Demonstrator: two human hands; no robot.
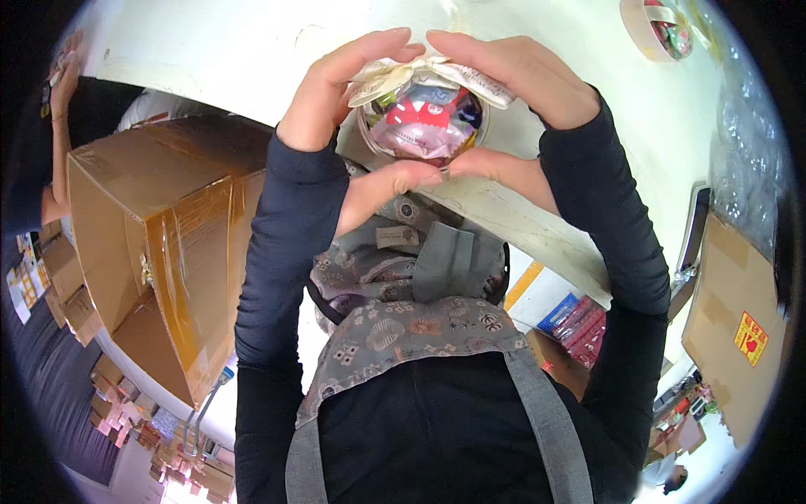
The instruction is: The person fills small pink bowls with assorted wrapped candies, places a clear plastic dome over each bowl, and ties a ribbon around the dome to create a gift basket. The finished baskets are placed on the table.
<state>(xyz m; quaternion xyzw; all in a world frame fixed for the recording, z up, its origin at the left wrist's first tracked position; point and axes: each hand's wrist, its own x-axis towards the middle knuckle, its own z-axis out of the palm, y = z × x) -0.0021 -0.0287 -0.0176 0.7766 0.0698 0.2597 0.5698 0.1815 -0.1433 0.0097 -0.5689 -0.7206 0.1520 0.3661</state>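
- The bow (432, 74) hides the far side of the round tub (367, 137); whether it rests on anything, I can't tell.
- It's at the table's (604, 181) near edge; white top runs right.
- Left hand (315, 105) and right hand (561, 94) cup it, fingers together, thumbs at its near rim.

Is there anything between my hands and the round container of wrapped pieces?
Nothing visible blocks them: the left hand and right hand curve around the round container. A cream ribbon bow lies along its far edge, near both hands.
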